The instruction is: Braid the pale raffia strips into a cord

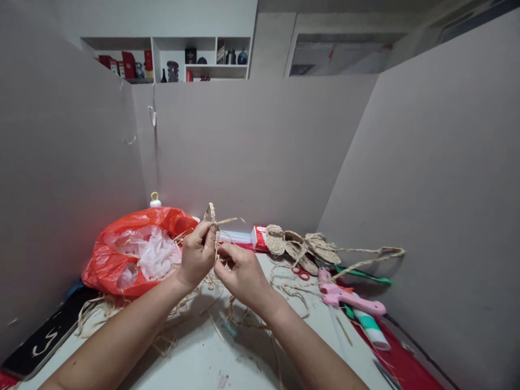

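My left hand [197, 253] is raised above the table and pinches a braided strand of pale straw [213, 218] that sticks up past its fingertips. Just to its right, my right hand [240, 272] is closed on the lower part of the same strand, fingers curled in. The two hands almost touch. Loose straw fibres [101, 313] hang and lie on the white table [203, 357] under them.
A red plastic bag [134, 252] with white plastic inside lies at the left. Small woven straw sandals [298, 246], red scissors [300, 272], a pink glue gun [345, 296], a green-handled tool [363, 275] and a red box [259, 237] lie at the right. Grey partition walls enclose the table.
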`<state>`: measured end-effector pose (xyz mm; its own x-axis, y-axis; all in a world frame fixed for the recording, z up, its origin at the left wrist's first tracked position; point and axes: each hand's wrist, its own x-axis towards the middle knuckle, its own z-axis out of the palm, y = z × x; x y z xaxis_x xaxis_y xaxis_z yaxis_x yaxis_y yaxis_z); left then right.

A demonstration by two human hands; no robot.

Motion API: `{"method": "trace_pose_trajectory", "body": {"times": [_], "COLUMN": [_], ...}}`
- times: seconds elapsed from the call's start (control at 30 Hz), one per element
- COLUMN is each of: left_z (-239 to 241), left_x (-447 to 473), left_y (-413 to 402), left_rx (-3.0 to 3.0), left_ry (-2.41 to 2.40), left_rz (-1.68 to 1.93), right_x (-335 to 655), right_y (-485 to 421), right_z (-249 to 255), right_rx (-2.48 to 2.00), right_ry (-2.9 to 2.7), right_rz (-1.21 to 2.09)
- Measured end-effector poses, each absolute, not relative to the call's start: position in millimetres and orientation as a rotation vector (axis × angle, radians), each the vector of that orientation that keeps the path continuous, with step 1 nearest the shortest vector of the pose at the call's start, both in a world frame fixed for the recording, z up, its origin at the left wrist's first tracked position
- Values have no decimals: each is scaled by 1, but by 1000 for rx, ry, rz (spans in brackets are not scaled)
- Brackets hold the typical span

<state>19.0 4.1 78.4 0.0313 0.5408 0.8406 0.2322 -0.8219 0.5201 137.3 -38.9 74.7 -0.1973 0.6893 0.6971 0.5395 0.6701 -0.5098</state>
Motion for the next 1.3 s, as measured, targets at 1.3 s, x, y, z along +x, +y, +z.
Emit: {"method": "trace_pose_trajectory", "body": {"times": [1.3], "left_z": [86], "left_x": [11], "left_y": [28], "left_rx": [1576], "left_ry": [796], "left_rz": [1536], "right_x": [161], "right_y": [-20], "right_z": [80], "right_rx": [-760], "right_ry": [-1657], "right_rz": [805]}}
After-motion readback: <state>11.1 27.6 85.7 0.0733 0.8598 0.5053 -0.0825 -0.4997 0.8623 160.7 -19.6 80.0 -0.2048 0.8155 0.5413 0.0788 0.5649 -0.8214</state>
